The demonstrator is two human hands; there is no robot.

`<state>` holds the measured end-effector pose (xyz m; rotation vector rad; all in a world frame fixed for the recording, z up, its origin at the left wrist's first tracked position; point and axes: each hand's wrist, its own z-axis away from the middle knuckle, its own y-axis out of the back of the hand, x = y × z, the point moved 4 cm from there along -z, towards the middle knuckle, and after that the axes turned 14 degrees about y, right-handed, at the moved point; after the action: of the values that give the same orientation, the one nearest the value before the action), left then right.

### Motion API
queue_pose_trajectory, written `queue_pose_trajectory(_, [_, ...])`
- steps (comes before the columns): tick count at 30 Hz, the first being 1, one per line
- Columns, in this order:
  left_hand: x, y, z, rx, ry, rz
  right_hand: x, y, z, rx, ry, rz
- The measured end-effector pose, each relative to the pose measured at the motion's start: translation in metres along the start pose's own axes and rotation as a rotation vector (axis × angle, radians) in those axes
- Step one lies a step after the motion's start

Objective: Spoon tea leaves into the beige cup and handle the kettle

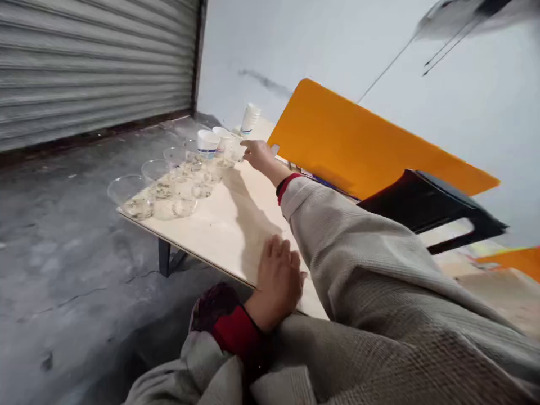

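Grey concrete floor (63, 270) and a ribbed shutter (97, 62) lay to the left of the hands, past the pale table (219, 225). On its near edge the left hand (279, 275) rested palm down, fingers close together, holding nothing visible, probably propping the body for a long stretch. Well ahead of it hung the right hand (260, 156), index finger extended, the others curled; whether it gripped anything, I could not tell. Clear cups (141, 208) stood clustered left of both hands, perhaps grouped to save space, with white paper cups (208, 142) near the right fingertips. Right of that hand, an orange panel (358, 135) slanted.
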<state>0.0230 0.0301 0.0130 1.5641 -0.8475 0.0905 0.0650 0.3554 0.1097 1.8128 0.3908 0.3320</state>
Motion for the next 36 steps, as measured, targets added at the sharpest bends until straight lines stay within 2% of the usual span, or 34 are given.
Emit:
queue_pose_trajectory(6, [-0.008,0.001,0.001,0.035,0.01,0.002,0.006,0.02,-0.008,0.152,-0.064,0.052])
queue_pose_trajectory(10, [-0.013,0.001,-0.002,0.03,0.019,0.01,-0.005,0.037,-0.005,0.202,-0.094,-0.005])
queue_pose_trajectory(14, [-0.018,0.002,-0.005,0.011,0.02,0.01,-0.037,0.042,0.004,0.099,-0.078,-0.027])
queue_pose_trajectory(17, [-0.021,0.004,-0.007,-0.01,0.018,0.004,-0.058,0.035,0.009,-0.01,-0.056,-0.107])
queue_pose_trajectory(23, [-0.023,0.007,-0.009,-0.044,0.032,-0.008,-0.079,0.019,0.012,-0.106,0.071,-0.341])
queue_pose_trajectory(28, [-0.02,0.007,-0.008,-0.026,0.023,-0.012,-0.095,0.015,0.019,-0.237,0.181,-0.252])
queue_pose_trajectory(32, [-0.016,0.007,-0.008,-0.009,0.018,-0.006,-0.097,0.014,0.022,-0.205,0.192,-0.211])
queue_pose_trajectory(36, [-0.014,0.007,-0.009,-0.012,0.009,0.001,-0.088,0.011,0.022,-0.159,0.138,-0.219])
